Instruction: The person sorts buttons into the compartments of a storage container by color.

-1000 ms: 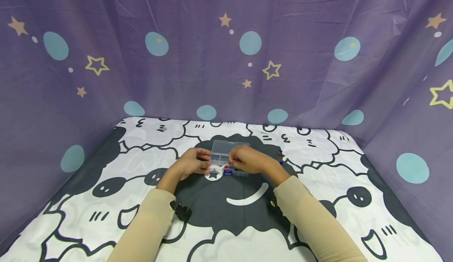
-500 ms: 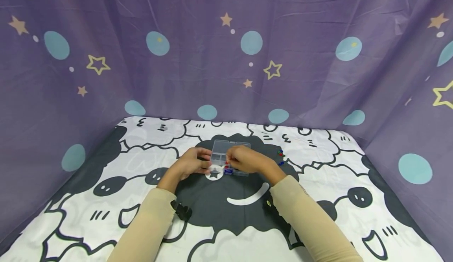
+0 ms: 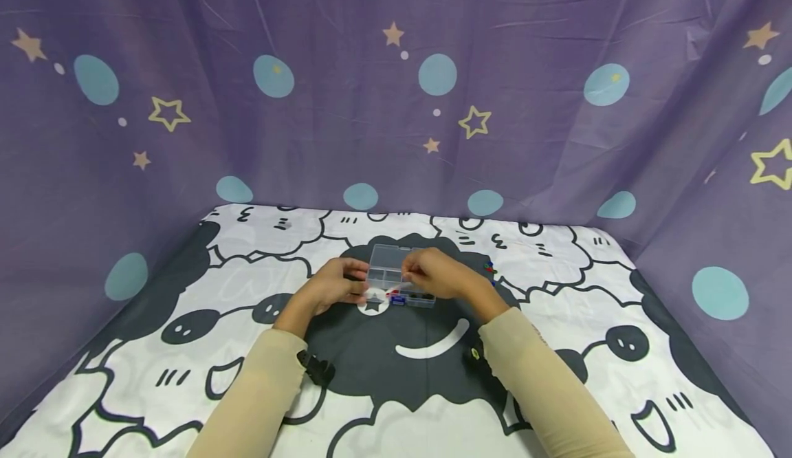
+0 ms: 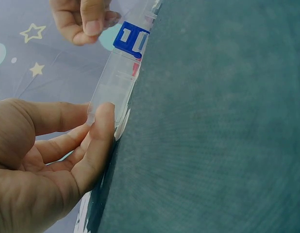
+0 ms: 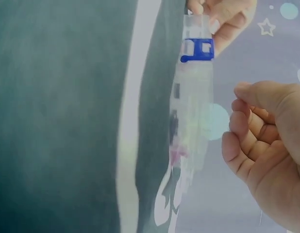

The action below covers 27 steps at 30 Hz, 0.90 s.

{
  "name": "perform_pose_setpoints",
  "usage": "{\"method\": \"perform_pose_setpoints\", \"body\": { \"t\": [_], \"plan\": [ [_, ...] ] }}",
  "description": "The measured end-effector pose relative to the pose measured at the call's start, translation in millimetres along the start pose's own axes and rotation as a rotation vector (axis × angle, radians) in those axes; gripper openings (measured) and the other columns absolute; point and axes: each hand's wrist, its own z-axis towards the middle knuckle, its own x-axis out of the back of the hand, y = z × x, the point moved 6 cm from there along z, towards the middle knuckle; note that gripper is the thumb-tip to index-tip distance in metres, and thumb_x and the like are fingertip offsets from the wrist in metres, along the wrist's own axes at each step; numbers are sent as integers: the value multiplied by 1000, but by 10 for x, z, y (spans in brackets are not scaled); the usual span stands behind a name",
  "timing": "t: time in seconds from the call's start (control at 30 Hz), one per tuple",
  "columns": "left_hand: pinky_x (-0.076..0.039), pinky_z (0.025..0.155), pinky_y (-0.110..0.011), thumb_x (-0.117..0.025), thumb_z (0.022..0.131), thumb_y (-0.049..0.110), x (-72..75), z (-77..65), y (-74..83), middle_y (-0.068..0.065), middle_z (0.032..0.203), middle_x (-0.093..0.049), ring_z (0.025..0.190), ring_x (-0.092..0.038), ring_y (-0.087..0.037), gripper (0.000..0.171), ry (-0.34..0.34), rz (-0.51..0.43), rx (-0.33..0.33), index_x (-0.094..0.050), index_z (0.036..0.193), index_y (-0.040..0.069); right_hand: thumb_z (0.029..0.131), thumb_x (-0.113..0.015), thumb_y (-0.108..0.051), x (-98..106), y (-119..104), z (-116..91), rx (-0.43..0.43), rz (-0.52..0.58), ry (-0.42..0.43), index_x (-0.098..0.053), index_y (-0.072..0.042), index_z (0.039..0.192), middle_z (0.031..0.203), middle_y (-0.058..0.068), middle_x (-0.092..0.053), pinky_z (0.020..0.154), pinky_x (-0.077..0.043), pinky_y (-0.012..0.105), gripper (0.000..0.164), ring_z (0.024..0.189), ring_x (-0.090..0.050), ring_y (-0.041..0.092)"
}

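A clear plastic compartment box (image 3: 386, 258) lies on the dark patch of the cloth, its lid raised at the back. On its front side is a blue latch (image 4: 130, 40). Small red pieces (image 3: 393, 293) show inside the box, too small to name. My left hand (image 3: 337, 282) pinches the box's left end between thumb and fingers. Over the box's right part hovers my right hand (image 3: 433, 272), apart from the box in the right wrist view. Its fingers are loosely bent, and nothing shows between them. The hand hides part of the compartments.
Several small red, green and blue pieces (image 3: 490, 267) lie on the cloth to the right of the box. A sheep-print cloth (image 3: 260, 276) covers the table. Behind it hangs a purple curtain (image 3: 346, 148) with stars and ovals.
My right hand moved slightly left, then back right and a little up. The red bit seen by its fingertips earlier no longer shows there. My left hand keeps its hold on the box.
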Motion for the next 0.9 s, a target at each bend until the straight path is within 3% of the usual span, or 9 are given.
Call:
{"method": "perform_pose_setpoints", "body": {
  "t": [0.3,0.57,0.9],
  "plan": [
    [-65,80,-37,-64,95,-12,-14,6,0,-24,131,-52,100,-68,-29,49,-11,4,-7,-54,142,-4,105,-57,-8,152,182,-171,-49,9,59,-69,0,101,70,-5,-57,51,-43,23,16,56,-47,6],
    [-65,83,-37,-63,96,-11,-19,7,9,-26,133,-51,105,-67,-32,49,-27,9,-14,-52,143,-5,104,-61,-13,290,383,-389,-122,30,121,-70,0,105,88,12,-71,64,-52,30,16,69,-55,10],
    [-65,81,-37,-64,95,-11,0,12,1,-25,132,-52,102,-68,-30,49,-13,6,-7,-53,142,-5,103,-64,-13,427,594,-617,-191,48,169,-71,-1,102,89,13,-71,67,-52,31,14,73,-58,12]
  ]
}}
